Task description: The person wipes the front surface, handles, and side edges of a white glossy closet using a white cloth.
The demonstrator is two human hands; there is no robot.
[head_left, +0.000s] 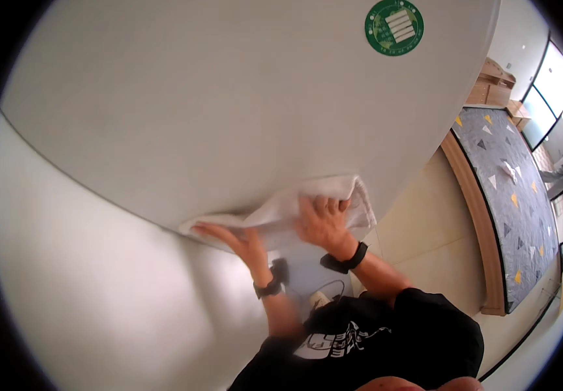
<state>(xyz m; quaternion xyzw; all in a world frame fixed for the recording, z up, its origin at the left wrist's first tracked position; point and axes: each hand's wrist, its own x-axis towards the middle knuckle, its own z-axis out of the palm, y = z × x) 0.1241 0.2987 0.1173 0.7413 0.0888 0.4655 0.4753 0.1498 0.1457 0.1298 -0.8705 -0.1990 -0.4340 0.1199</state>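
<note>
A white cloth (278,207) lies against the lower edge of a large, smooth pale panel (216,111). My right hand (324,225) presses on the cloth with its fingers curled into it. Along the cloth's lower left edge, my left hand (239,246) rests with fingers stretched out and thumb apart; it is slightly blurred. Both wrists wear black bands. Near the panel's top right is a round green sticker (394,27).
A white wall (92,260) meets the panel on the left. To the right, beyond pale floor tiles (418,225), stands a bed with a wooden frame (474,225) and a grey patterned mattress (503,189). Wooden furniture (493,85) and bright windows (552,72) are farther back.
</note>
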